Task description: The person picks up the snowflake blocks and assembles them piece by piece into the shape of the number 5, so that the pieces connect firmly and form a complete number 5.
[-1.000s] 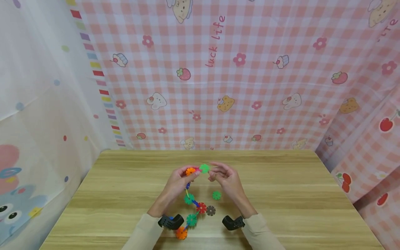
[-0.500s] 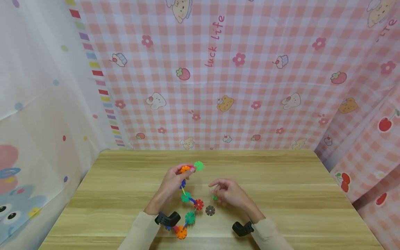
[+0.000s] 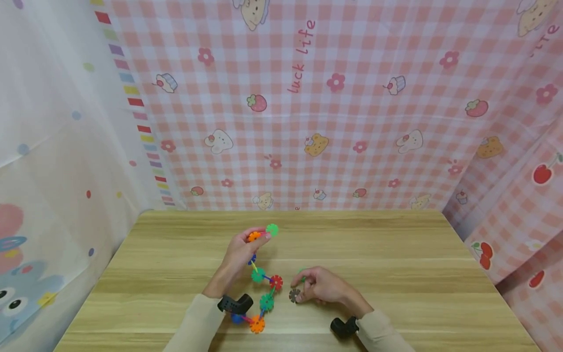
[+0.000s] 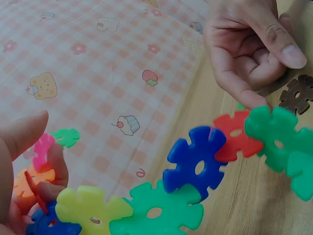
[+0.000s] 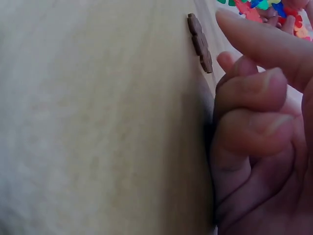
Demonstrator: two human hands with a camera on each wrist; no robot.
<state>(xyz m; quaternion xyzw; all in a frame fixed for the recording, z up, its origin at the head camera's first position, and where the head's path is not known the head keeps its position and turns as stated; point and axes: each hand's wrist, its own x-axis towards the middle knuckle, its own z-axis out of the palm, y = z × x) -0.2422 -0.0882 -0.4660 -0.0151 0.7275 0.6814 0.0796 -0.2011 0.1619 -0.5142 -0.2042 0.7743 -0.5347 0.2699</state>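
Observation:
My left hand (image 3: pixel 237 255) pinches the upper end of a chain of slotted snowflake discs near a pink disc (image 4: pixel 43 149). Beyond the fingertips sticks out a light green disc (image 3: pixel 272 230), with an orange disc (image 3: pixel 253 236) by the fingers. Below hang blue, yellow, teal and red discs (image 3: pixel 276 282), down to an orange disc (image 3: pixel 257 324) near my left wrist. My right hand (image 3: pixel 323 284) is low over the table, its index finger and thumb apart beside a loose brown disc (image 5: pixel 199 43). That disc lies flat, just ahead of the fingers, which hold nothing.
A loose green disc (image 3: pixel 303 272) shows partly behind my right hand. The wooden table (image 3: pixel 396 254) ends at a pink checked cloth (image 3: pixel 352 127) at the back. Black wrist cameras, such as the right one (image 3: pixel 344 327), sit at both sleeves.
My right hand has left the light green disc at the chain's end and come down toward the brown disc. My left hand has shifted left with the chain.

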